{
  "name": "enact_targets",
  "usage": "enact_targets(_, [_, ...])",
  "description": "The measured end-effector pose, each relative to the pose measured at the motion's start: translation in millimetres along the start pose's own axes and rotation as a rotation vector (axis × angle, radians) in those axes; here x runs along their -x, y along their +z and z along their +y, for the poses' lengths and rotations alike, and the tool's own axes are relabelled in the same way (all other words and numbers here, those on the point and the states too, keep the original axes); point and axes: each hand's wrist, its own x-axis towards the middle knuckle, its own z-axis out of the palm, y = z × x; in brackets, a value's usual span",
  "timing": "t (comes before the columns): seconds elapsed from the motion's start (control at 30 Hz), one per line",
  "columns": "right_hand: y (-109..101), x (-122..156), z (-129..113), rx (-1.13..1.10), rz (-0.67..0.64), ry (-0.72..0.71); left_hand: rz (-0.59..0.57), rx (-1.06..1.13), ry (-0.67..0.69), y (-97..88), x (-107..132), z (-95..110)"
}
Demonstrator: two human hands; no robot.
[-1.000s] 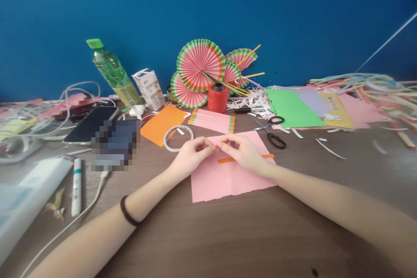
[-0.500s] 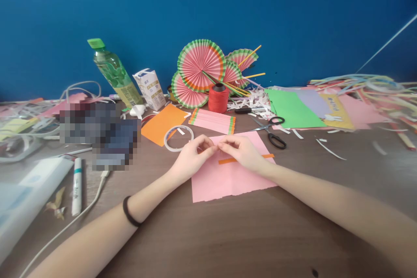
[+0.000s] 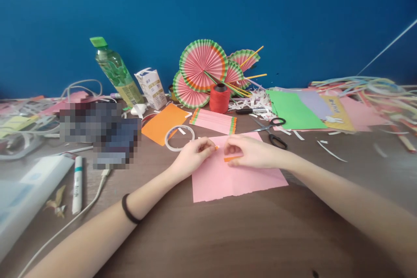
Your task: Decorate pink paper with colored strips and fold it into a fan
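Passage free across near brown wood-grain surface (image 3: 208, 234); white ring-shaped tape roll (image 3: 166, 140) and black-handled metal scissors (image 3: 267, 129) obstruct beside far corners of pink paper sheet (image 3: 237, 182).

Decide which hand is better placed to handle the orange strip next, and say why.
Probably the right hand: its fingers are at the orange strip, though a firm grip is unclear. The left hand is farther off and pinches a small orange piece.

Lettering stands on marker (image 3: 77, 185) at eight o'clock, carton (image 3: 151, 90) at ten, yellow card (image 3: 339, 115) at three; none is surely readable.
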Motion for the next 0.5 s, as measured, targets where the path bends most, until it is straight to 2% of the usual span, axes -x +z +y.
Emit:
enact_targets(0.1, [-1.6, 1.2, 2.2, 0.002, -0.059, -0.002, -0.003, -0.009, 0.007, -0.2, -0.1, 3.2])
enact_targets(0.27, [-5.4, -1.7, -1.0, -0.111, -0.073, 0.036, -0.003, -0.019, -0.008, -0.3, 0.2, 6.4])
enact_targets(0.5, [-11.6, -4.9, -7.4, -0.341, 0.042, -0.001, -0.027, -0.058, -0.003, -0.1, 0.2, 5.4])
